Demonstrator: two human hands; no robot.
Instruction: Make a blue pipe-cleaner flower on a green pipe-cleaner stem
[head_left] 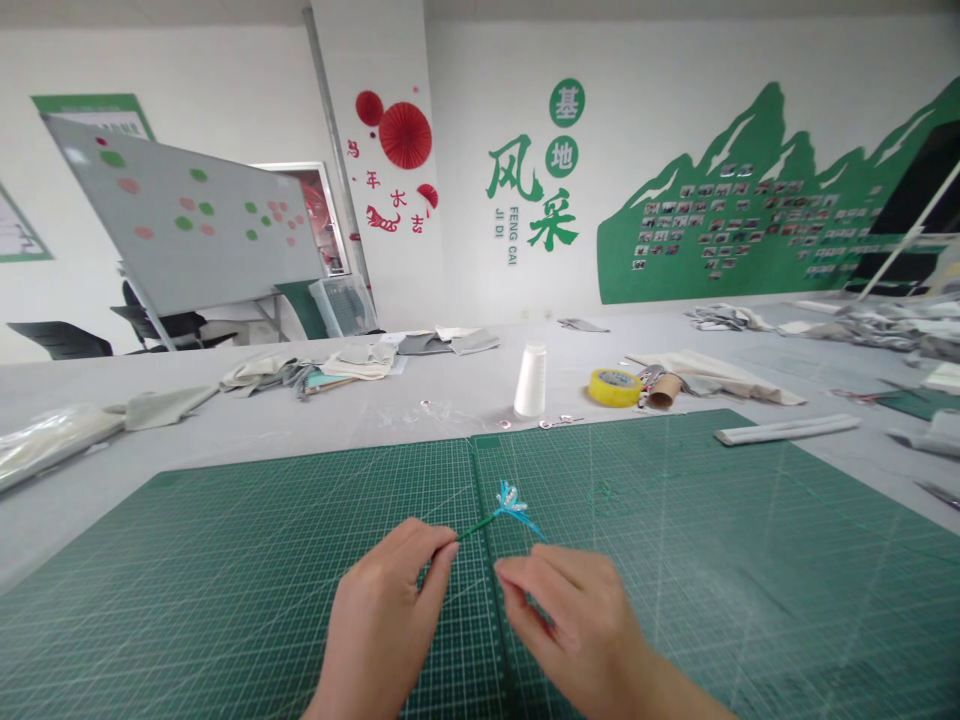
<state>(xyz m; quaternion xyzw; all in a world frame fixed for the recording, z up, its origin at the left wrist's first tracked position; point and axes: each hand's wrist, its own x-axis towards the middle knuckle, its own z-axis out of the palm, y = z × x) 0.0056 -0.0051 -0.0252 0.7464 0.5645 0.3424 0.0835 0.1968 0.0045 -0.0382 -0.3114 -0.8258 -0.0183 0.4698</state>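
A small handmade flower [511, 503] with thin blue strips and clear or white bead-like bits stands out above the cutting mats, tilted up to the right. Its thin green stem [475, 526] runs down to my left hand [394, 610], whose thumb and forefinger pinch the lower end. My right hand [574, 620] is closed in a pinch just below and to the right of the flower, apart from the stem. Whatever lies between its fingertips is too small to make out. One blue strip reaches down toward its knuckles.
Two green cutting mats [262, 540] meet under my hands. Beyond them stand a white thread cone [531, 382], a yellow tape roll [615, 387] and a brown cardboard tube [664, 391]. A rolled pale cloth [787, 430] rests at the right mat's edge; fabric pieces [360, 360] lie farther back.
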